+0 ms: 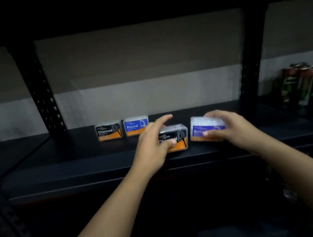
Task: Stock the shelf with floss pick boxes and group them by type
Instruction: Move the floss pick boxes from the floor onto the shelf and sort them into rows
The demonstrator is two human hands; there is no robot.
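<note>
Head view: a black Charcoal box (176, 137) is gripped by the left hand (153, 144); a blue box (206, 128) is gripped by the right hand (230, 126), above the shelf (57, 157).

The Round box (136, 125) stands near the back of the shelf (57, 161). The Charcoal box (109, 131) sits just left of it, almost touching. Left of that the shelf is bare up to a black post (38, 90). In front of the Round box, two held boxes block the way. Far right, dark bottles (304, 81) stand behind another post (248, 66).
</note>
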